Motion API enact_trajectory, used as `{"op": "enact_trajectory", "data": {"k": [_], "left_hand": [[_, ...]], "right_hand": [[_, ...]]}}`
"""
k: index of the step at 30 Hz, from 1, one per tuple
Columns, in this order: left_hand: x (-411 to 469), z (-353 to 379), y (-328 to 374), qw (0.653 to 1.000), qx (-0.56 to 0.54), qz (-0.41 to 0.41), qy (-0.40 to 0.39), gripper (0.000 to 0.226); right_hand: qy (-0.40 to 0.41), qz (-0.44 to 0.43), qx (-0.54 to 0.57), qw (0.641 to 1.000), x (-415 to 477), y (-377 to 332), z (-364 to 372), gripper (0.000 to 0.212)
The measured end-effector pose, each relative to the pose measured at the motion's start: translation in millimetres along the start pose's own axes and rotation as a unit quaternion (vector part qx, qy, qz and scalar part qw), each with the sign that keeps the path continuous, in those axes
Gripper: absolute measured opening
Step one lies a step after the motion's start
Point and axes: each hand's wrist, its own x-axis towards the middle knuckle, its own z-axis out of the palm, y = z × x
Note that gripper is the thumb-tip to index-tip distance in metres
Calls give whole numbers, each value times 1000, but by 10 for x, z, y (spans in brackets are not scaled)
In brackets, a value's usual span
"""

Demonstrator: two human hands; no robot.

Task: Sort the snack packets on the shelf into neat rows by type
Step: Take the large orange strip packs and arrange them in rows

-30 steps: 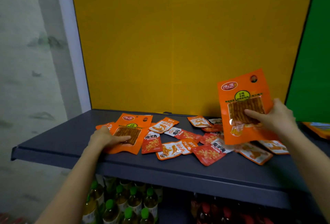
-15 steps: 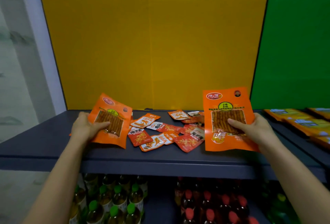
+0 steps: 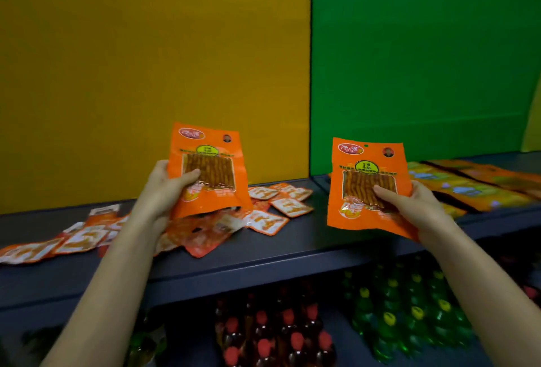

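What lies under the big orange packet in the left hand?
A loose heap of small red and orange packets on the dark shelf. The big orange packet and left hand hide some of them.

Small packets [image 3: 265,221] at centre: partly covered by the orange packet [image 3: 213,179] held in the left hand [image 3: 164,185]. Loose packets [image 3: 35,251] at 9 o'clock: blurred, cut by the frame edge. Print on the second orange packet [image 3: 357,191]: too small to be read. Bottles [image 3: 281,334] at 6 o'clock: blurred, cropped below. Long packets [image 3: 468,188] at 3 o'clock: cut off.
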Motion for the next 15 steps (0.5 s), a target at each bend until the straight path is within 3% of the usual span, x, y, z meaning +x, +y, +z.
{"op": "enact_trajectory", "data": {"k": [3, 7, 9, 15], "left_hand": [[-122, 692, -31, 998, -24, -30, -50, 30], [-350, 1617, -97, 992, -40, -59, -104, 34], [-478, 2073, -124, 988, -48, -72, -124, 36], [-889, 3420, -198, 978, -79, -100, -165, 38]], "right_hand": [[20, 5, -1, 1000, 44, 42, -553, 34], [36, 17, 4, 999, 119, 122, -1376, 10], [52, 21, -1, 998, 187, 178, -1810, 10], [103, 38, -14, 994, 410, 380, -3086, 39]]}}
